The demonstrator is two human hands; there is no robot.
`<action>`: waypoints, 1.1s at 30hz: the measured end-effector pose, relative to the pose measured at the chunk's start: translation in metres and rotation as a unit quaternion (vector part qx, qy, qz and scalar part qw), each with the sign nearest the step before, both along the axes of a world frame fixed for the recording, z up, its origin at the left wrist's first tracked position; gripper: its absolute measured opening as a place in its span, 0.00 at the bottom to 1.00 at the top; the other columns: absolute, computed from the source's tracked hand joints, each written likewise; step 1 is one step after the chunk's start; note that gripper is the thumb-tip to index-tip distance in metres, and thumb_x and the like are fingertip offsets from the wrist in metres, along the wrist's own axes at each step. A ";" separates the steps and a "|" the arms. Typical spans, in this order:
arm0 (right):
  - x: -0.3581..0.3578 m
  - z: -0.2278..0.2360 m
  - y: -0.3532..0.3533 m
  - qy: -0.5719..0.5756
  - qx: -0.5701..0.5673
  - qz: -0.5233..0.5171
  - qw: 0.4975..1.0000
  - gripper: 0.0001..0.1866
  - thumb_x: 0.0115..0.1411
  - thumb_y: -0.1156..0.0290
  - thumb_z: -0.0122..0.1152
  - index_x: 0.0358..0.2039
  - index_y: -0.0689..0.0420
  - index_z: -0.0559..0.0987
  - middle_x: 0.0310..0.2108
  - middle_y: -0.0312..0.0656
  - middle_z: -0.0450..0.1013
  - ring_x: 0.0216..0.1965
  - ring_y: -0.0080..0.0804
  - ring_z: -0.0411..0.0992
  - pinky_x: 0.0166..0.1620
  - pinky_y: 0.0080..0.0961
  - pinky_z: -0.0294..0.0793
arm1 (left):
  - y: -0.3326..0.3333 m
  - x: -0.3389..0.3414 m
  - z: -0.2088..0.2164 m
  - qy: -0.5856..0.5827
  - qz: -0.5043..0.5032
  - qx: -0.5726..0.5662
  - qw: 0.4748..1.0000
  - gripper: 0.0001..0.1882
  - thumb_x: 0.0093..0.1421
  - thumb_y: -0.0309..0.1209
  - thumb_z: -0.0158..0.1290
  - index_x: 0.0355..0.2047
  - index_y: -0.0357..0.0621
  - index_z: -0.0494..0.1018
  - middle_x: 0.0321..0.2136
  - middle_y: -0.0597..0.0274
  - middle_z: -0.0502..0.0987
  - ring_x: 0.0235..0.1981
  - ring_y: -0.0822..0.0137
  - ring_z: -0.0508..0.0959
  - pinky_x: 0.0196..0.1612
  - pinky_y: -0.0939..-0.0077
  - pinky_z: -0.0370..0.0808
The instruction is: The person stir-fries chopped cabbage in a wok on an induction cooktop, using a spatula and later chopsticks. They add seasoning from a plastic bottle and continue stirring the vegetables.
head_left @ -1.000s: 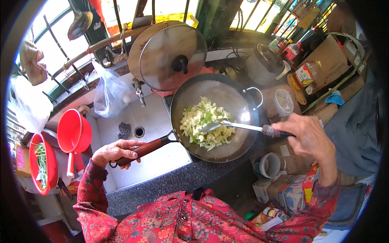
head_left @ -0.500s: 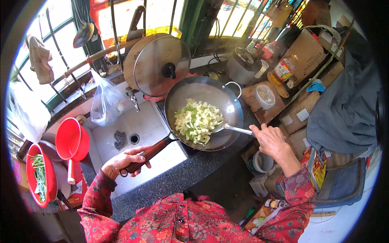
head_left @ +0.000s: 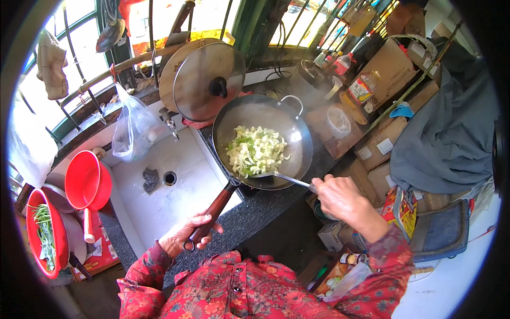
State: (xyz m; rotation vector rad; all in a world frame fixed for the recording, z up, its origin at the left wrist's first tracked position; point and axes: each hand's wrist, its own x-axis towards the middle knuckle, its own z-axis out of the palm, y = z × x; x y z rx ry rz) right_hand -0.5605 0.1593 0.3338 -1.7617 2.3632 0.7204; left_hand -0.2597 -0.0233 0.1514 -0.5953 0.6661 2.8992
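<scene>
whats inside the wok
A heap of pale and green chopped food lies in the wok, and a metal utensil reaches in at the heap's near edge. The part of the wok beneath the heap is covered and cannot be seen.

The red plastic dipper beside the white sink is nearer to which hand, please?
Left: the left hand, gripping the brown wooden wok handle, is right of the dipper; the right hand, holding a silver metal spatula, is farther right.
</scene>
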 end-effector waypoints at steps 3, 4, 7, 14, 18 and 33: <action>-0.006 -0.002 -0.016 0.031 -0.022 -0.031 0.999 0.14 0.51 0.68 0.61 0.40 0.57 0.77 0.29 0.53 0.75 0.32 0.51 0.77 0.36 0.43 0.77 | 0.006 0.001 -0.002 0.014 0.022 -0.030 0.999 0.29 0.64 0.37 0.51 0.62 0.49 0.54 0.34 0.52 0.76 0.15 0.71 0.73 0.12 0.80 0.68; -0.007 0.004 -0.018 0.004 -0.040 -0.013 0.999 0.14 0.51 0.68 0.61 0.38 0.57 0.78 0.28 0.53 0.76 0.32 0.51 0.77 0.36 0.44 0.76 | 0.007 0.002 -0.002 -0.002 0.031 -0.035 0.999 0.28 0.64 0.36 0.51 0.61 0.47 0.55 0.33 0.53 0.76 0.15 0.71 0.73 0.12 0.81 0.68; 0.004 0.031 -0.016 -0.003 0.003 -0.029 1.000 0.12 0.51 0.67 0.60 0.36 0.56 0.80 0.25 0.52 0.77 0.31 0.51 0.77 0.35 0.45 0.75 | 0.010 0.001 -0.005 0.004 0.041 -0.037 0.998 0.28 0.64 0.35 0.52 0.61 0.46 0.55 0.32 0.53 0.76 0.15 0.71 0.73 0.12 0.81 0.67; 0.055 0.009 -0.044 -0.051 -0.097 0.064 0.992 0.07 0.52 0.68 0.59 0.27 0.57 0.75 0.19 0.48 0.73 0.26 0.50 0.76 0.32 0.41 0.76 | 0.019 -0.004 -0.004 -0.010 0.039 -0.055 0.998 0.27 0.65 0.35 0.50 0.61 0.46 0.55 0.32 0.51 0.76 0.14 0.69 0.72 0.12 0.79 0.68; 0.041 0.006 -0.077 -0.042 -0.063 -0.041 0.996 0.09 0.48 0.67 0.57 0.24 0.59 0.80 0.23 0.52 0.76 0.30 0.51 0.78 0.37 0.42 0.78 | 0.025 -0.005 -0.004 -0.009 0.049 -0.050 0.998 0.26 0.65 0.34 0.50 0.60 0.45 0.56 0.32 0.54 0.76 0.14 0.70 0.73 0.12 0.79 0.69; -0.002 0.005 -0.151 -0.091 -0.053 -0.136 0.985 0.15 0.51 0.66 0.54 0.33 0.64 0.81 0.37 0.59 0.77 0.41 0.51 0.78 0.45 0.44 0.76 | 0.027 -0.005 0.001 0.001 0.052 -0.070 0.996 0.27 0.65 0.35 0.49 0.62 0.46 0.56 0.31 0.55 0.76 0.16 0.71 0.73 0.13 0.81 0.69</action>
